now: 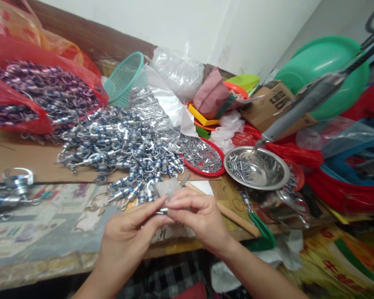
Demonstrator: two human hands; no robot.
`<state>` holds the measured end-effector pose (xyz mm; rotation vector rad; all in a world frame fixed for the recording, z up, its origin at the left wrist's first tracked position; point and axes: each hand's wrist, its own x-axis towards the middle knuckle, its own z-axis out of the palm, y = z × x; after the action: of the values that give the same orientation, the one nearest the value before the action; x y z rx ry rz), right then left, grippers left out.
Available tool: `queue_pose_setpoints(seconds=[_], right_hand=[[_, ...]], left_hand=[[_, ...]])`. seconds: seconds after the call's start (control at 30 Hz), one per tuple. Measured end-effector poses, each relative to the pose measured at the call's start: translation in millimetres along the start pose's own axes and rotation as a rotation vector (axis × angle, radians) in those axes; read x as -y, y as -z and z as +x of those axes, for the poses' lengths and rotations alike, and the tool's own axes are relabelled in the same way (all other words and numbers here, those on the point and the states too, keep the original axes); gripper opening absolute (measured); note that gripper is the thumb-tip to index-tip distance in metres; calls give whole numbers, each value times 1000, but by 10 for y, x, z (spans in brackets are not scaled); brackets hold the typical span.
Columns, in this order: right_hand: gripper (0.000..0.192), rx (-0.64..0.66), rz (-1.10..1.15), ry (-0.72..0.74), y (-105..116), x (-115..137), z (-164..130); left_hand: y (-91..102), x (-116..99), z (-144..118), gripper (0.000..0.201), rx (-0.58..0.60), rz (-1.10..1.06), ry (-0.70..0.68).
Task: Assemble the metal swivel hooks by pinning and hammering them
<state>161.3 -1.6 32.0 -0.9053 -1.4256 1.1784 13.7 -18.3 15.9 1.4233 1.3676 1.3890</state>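
My left hand [132, 230] and my right hand [198, 214] meet over the front edge of the bench. Between their fingertips is a small shiny metal piece [162, 211]; the fingers hide most of it, so its kind cannot be made out. Both hands are closed in a pinch on it. Just beyond them sits a grey metal block [168, 187]. A hammer with a wooden handle [238, 220] lies to the right, partly behind my right hand. Past the block spreads a heap of silver-and-blue metal swivel hooks [121, 141].
A red plate [220, 166] holds small metal pieces. Beside it stands a steel bowl [269, 180] of pins, with a grey-handled tool [302, 110] slanting above. A red bag [43, 118] of purple-blue hooks is at left. A few hooks [17, 187] lie at the left edge.
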Motion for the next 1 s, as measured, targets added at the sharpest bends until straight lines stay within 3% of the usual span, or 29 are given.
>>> queue_pose_setpoints(seconds=[0.17, 0.4, 0.47, 0.53, 0.6, 0.67, 0.8, 1.0], right_hand=[[16, 5, 32, -29, 36, -32, -44], [12, 60, -201, 189, 59, -11, -95], [21, 37, -353, 319, 88, -19, -132], [27, 40, -580, 557, 140, -37, -170], [22, 124, -802, 796, 206, -57, -193], [20, 219, -945, 928, 264, -71, -192], [22, 203, -1030, 982, 296, -106, -154], [26, 121, -941, 833, 214, -186, -176]], left_hand=[[-1, -44, 1, 23, 41, -65, 174], [29, -6, -2, 16, 109, -80, 195], [48, 13, 10, 12, 148, -107, 248], [64, 26, 23, 13, 180, -127, 287], [67, 23, 35, 16, 190, -96, 273], [58, 3, 45, 18, 178, -20, 229], [42, -54, 58, 18, 199, 59, 183], [70, -77, 60, 20, 279, 31, 203]])
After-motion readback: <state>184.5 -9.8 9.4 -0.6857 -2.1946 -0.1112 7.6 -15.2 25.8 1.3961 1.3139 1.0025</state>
